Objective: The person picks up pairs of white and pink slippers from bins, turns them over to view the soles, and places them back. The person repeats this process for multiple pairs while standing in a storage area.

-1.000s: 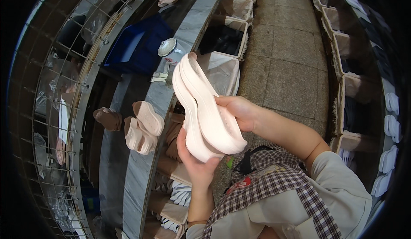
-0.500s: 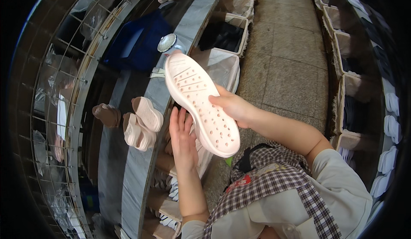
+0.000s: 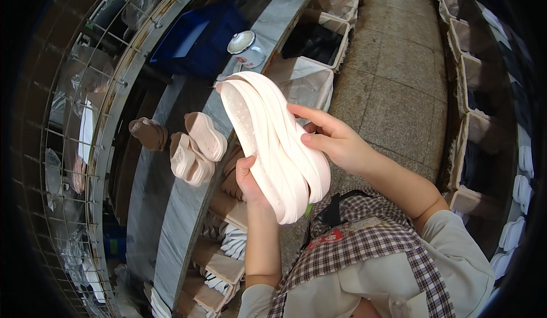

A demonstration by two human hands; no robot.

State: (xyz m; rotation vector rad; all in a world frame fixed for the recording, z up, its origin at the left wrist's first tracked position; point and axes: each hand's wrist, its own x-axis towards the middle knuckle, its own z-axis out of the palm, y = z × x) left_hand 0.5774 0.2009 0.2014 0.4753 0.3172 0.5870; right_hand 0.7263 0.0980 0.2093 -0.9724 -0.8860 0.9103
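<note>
I hold a pair of pale pink shoe soles [image 3: 273, 141] stacked together, dotted face to the left, tilted with the toe ends up. My left hand [image 3: 250, 184] grips the stack from below at its lower left edge. My right hand [image 3: 336, 141] holds it from the right, fingers laid across the upper edge. Both hands are over the edge of a long grey conveyor bench [image 3: 171, 204].
Two beige soles [image 3: 196, 147] and a brown shoe last [image 3: 148, 133] lie on the bench. A blue bin [image 3: 199, 36] and a white lidded cup [image 3: 246, 47] stand further along. Cloth-lined crates [image 3: 307, 81] line the tiled aisle [image 3: 399, 73]; shelves below hold white soles [image 3: 231, 241].
The soles were turned: half a second ago one dotted face was toward me with my left hand flat beside it; now both are stacked edge-on and my left hand grips them.
</note>
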